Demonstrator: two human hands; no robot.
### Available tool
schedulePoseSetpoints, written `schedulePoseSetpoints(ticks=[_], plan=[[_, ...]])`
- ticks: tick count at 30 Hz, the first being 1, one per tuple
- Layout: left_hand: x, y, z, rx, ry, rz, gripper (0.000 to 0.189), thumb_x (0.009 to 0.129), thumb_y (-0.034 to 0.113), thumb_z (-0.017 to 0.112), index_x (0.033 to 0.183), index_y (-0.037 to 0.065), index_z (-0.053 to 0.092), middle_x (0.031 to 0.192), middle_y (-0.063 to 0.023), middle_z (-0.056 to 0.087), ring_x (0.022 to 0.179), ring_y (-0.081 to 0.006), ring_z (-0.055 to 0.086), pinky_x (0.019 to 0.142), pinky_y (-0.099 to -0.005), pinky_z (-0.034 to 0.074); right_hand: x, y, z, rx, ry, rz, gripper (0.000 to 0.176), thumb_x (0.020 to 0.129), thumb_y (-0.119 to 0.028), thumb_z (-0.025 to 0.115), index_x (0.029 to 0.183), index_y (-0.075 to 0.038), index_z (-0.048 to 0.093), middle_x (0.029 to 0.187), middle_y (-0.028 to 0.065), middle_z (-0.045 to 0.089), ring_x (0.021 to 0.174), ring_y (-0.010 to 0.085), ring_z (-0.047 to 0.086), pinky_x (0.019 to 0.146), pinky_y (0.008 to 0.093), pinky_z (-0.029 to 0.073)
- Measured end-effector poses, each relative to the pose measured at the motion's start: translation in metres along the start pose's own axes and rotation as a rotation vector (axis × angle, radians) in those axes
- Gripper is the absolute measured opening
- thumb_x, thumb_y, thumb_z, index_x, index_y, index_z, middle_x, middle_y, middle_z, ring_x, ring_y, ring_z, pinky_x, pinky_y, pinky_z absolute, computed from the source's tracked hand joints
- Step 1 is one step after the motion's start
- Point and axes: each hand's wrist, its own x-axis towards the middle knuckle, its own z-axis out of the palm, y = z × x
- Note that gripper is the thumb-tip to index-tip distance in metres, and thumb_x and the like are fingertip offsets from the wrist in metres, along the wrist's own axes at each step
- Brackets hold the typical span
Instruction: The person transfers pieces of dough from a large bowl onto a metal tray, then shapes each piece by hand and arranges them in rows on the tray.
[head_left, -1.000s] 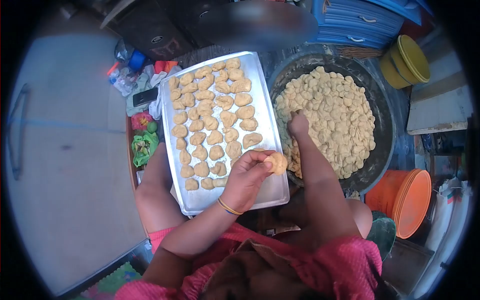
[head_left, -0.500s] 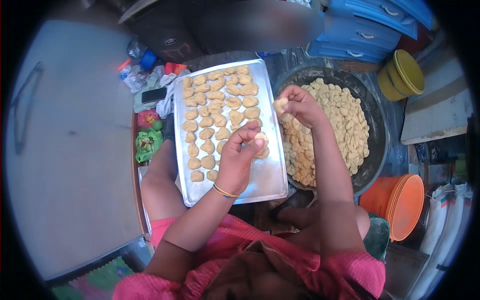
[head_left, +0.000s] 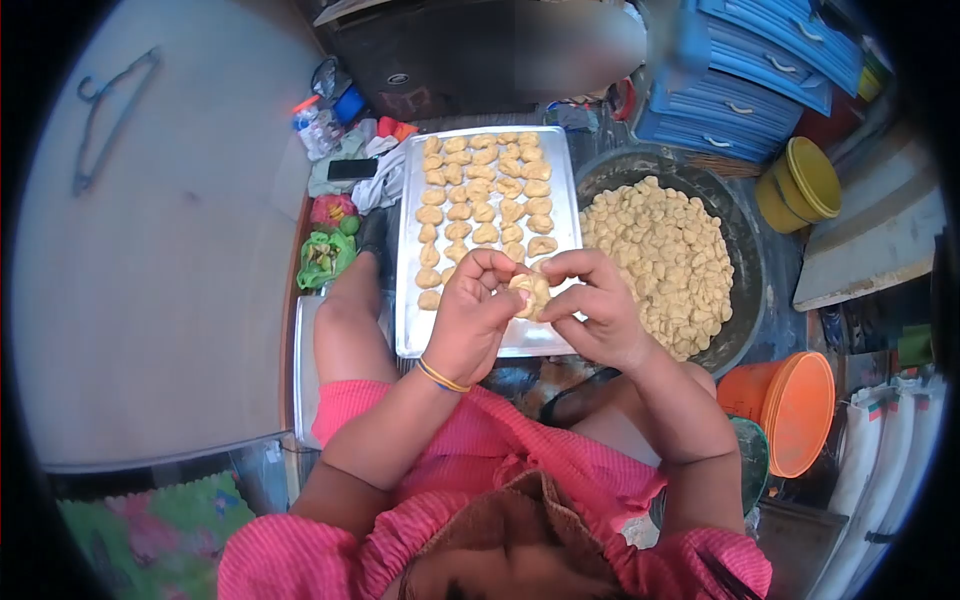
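Observation:
A small lump of pale dough (head_left: 530, 296) is pinched between my left hand (head_left: 474, 312) and my right hand (head_left: 598, 308), above the near right part of a metal tray (head_left: 416, 335). My left hand wears thin bands at the wrist. Fingertips of both hands touch the dough. Rows of shaped dough pieces (head_left: 484, 212) lie on the tray. To its right, a wide dark basin (head_left: 748, 250) holds a large heap of small dough pieces (head_left: 670, 255).
An orange bucket (head_left: 800, 412) stands right of my knee, a yellow bucket (head_left: 806, 186) behind it near blue drawers (head_left: 722, 108). Left of the tray are cloths, a phone (head_left: 352, 169) and a green plastic bag (head_left: 324, 258). A hanger (head_left: 112, 120) is at far left.
My right hand has moved left from the basin's edge to meet my left hand, and both now hold dough together. The view has shifted, so the tray appears farther right.

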Motion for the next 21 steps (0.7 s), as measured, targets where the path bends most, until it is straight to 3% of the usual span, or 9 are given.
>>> schedulePoseSetpoints(ticks=[4, 8, 13, 15, 19, 21], plan=[[-0.008, 0.006, -0.024, 0.030, 0.034, 0.019, 0.031, 0.078, -0.015, 0.054, 0.102, 0.004, 0.049, 0.100, -0.0091, 0.059, 0.094, -0.0137, 0.059, 0.077, -0.0240, 0.049, 0.009, 0.002, 0.020, -0.093, -0.166, -0.080, 0.038, 0.072, 0.005, 0.064, 0.107, -0.010, 0.064, 0.114, 0.0097, 0.055, 0.097, 0.0281, 0.055, 0.083, 0.0367, 0.046], [-0.022, 0.012, -0.038, -0.061, 0.088, -0.026, 0.029, 0.078, -0.015, 0.053, 0.100, 0.004, 0.050, 0.101, -0.0139, 0.062, 0.094, -0.0187, 0.061, 0.080, -0.0277, 0.050, 0.010, 0.009, 0.029, -0.265, -0.275, -0.169, 0.033, 0.072, -0.007, 0.070, 0.104, -0.013, 0.064, 0.115, 0.0045, 0.056, 0.098, 0.0262, 0.054, 0.082, 0.0376, 0.042], [-0.034, 0.014, -0.058, -0.217, 0.194, -0.138, 0.025, 0.083, -0.011, 0.051, 0.103, 0.003, 0.052, 0.100, -0.0144, 0.062, 0.092, -0.0231, 0.063, 0.079, -0.0313, 0.053, 0.022, 0.008, 0.046, -0.283, -0.354, -0.187, 0.028, 0.072, -0.013, 0.072, 0.098, -0.012, 0.063, 0.114, 0.0059, 0.055, 0.099, 0.0267, 0.053, 0.084, 0.0384, 0.041], [-0.038, 0.015, -0.065, -0.285, 0.160, -0.223, 0.028, 0.080, -0.011, 0.051, 0.105, 0.003, 0.050, 0.101, -0.0139, 0.061, 0.097, -0.0223, 0.060, 0.082, -0.0337, 0.051, 0.026, 0.006, 0.053, -0.232, -0.369, -0.137, 0.027, 0.072, -0.015, 0.073, 0.097, -0.011, 0.063, 0.113, 0.0093, 0.055, 0.099, 0.0282, 0.053, 0.085, 0.0385, 0.041], [-0.045, 0.021, -0.070, -0.365, 0.079, -0.198, 0.036, 0.079, -0.010, 0.050, 0.113, 0.002, 0.050, 0.109, -0.0151, 0.060, 0.102, -0.0219, 0.059, 0.084, -0.0321, 0.050, 0.023, 0.015, 0.072, -0.073, -0.363, -0.006, 0.027, 0.074, -0.013, 0.072, 0.099, -0.009, 0.062, 0.110, 0.0121, 0.054, 0.098, 0.0289, 0.054, 0.085, 0.0378, 0.042], [-0.046, 0.029, -0.064, -0.145, 0.070, -0.080, 0.048, 0.078, -0.009, 0.049, 0.125, 0.001, 0.046, 0.119, -0.0162, 0.057, 0.107, -0.0199, 0.057, 0.088, -0.0290, 0.047, 0.023, 0.013, 0.080, 0.171, -0.262, 0.197, 0.025, 0.076, -0.009, 0.069, 0.100, -0.006, 0.062, 0.106, 0.0125, 0.053, 0.096, 0.0282, 0.054, 0.084, 0.0358, 0.044]])
